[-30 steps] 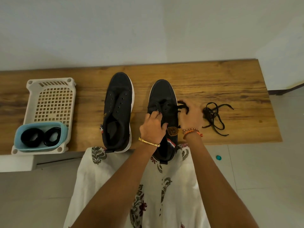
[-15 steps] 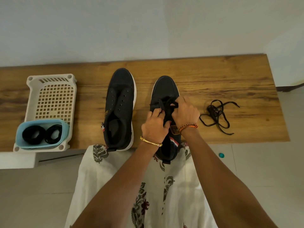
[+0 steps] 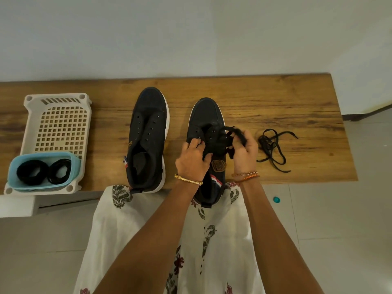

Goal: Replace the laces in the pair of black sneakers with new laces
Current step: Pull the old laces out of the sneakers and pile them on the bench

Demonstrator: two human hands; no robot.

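Two black sneakers stand side by side on the wooden bench (image 3: 275, 98). The left sneaker (image 3: 148, 132) has bare eyelets and no lace. My left hand (image 3: 194, 159) grips the tongue area of the right sneaker (image 3: 204, 117). My right hand (image 3: 244, 149) is closed on a bunch of black lace (image 3: 230, 130) that runs to that sneaker's eyelets. A loose black lace (image 3: 272, 149) lies in a tangle on the bench to the right. Two coiled black laces (image 3: 43, 170) sit in a light blue tub (image 3: 12, 172).
The blue tub rests inside a white perforated basket (image 3: 57, 124) at the bench's left end. The right sneaker's heel overhangs the front edge, above my patterned white clothing (image 3: 148, 219). A small teal cap (image 3: 276, 200) lies on the tiled floor.
My right hand has drawn the bunched lace away from the shoe's middle towards the right, while my left hand has stayed on the right sneaker.
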